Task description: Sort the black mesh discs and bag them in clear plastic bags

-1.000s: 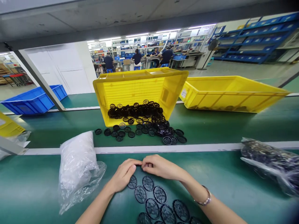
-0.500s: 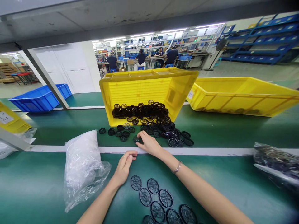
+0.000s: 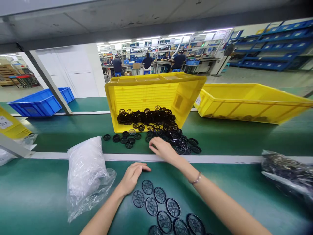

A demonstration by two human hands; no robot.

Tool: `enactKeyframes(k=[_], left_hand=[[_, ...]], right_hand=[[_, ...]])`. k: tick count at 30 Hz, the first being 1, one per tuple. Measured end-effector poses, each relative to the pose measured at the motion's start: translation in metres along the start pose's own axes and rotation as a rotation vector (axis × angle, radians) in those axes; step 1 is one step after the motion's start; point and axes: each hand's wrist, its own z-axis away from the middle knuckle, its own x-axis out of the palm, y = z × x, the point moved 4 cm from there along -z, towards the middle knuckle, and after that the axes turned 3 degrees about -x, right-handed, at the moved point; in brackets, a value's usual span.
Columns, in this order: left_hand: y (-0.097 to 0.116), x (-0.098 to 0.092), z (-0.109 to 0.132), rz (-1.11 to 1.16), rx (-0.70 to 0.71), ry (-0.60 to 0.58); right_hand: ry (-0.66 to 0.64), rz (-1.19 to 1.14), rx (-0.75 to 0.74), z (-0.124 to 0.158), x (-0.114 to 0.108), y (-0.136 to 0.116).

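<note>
My right hand [image 3: 162, 149] hovers at the near edge of a heap of black spoked plastic discs [image 3: 179, 138], its fingers bent downward and slightly apart. I see nothing in its grasp. A black disc [image 3: 148, 139] lies just beyond its fingertips. My left hand [image 3: 132, 178] rests on the green bench top, fingers stretched to the right, holding nothing. Close to its fingertips is a flat black disc [image 3: 147, 187], with another disc [image 3: 138, 199] below the palm. More discs [image 3: 164, 221] lie flat in a group between my forearms.
A tipped yellow bin [image 3: 146, 93] faces me, with discs spilling out. Another yellow bin [image 3: 244, 107] stands right, a blue bin [image 3: 36, 106] left. A filled white plastic bag [image 3: 85, 169] lies left, a bag of dark parts [image 3: 288, 173] right. People sit in the background.
One more disc lies on the near bench, and its neighbour sits farther left and nearer me. My right hand has let go of its disc and shifted right. My left hand has come slightly nearer.
</note>
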Motion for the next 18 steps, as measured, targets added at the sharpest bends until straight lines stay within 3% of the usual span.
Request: enactKeyframes(k=[4, 9, 11, 15, 18], left_hand=[[-0.001, 0.0, 0.0, -0.029, -0.011, -0.006], [-0.001, 0.0, 0.0, -0.018, -0.018, 0.0], [0.0, 0.0, -0.001, -0.019, -0.023, 0.001], [0.001, -0.001, -0.001, -0.001, -0.023, 0.02], [0.001, -0.002, -0.002, 0.034, -0.012, 0.035]], right_hand=[[0.039, 0.025, 0.069, -0.027, 0.013, 0.03], [0.058, -0.119, 0.151, -0.015, 0.018, 0.037], [-0.004, -0.264, 0.167, -0.001, 0.016, 0.035], [-0.282, -0.668, 0.219, 0.034, 0.016, 0.021], [-0.385, -0.599, 0.144, 0.056, 0.013, -0.003]])
